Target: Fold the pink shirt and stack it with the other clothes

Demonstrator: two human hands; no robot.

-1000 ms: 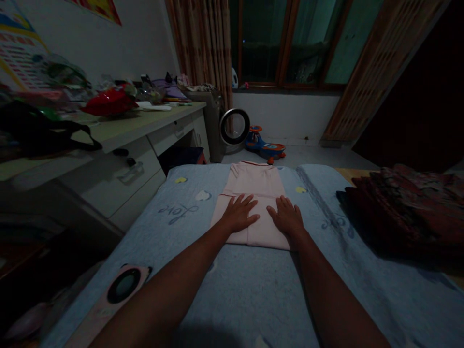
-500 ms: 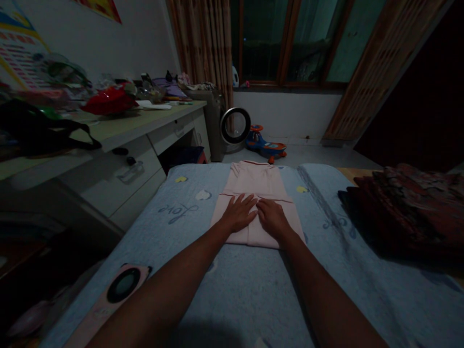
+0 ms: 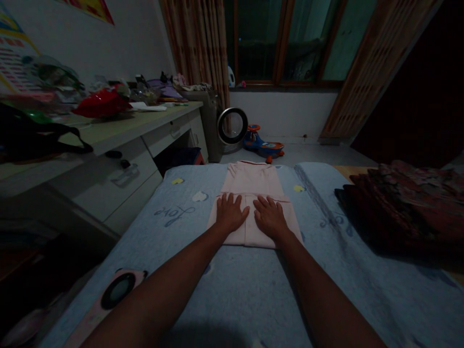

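A pink garment with dark red trim (image 3: 253, 178) lies on the blue bed cover (image 3: 239, 295), its lower part folded up over itself. My left hand (image 3: 231, 212) rests flat on the left half of the folded part, fingers spread. On the right half lies my right hand (image 3: 270, 215), its fingers apart and palm down. A vertical line in the cloth shows between the two hands. Neither hand grips anything.
Dark folded clothes (image 3: 409, 212) are stacked at the right. A pink case with a round dark disc (image 3: 118, 291) lies by my left forearm. Left stands a cluttered desk (image 3: 145, 121); beyond the bed are a washing machine with its door open (image 3: 233, 125) and a toy car (image 3: 263, 144).
My hands have moved apart, the left one to the left, and the right hand's fingers have spread. The view has shifted slightly.
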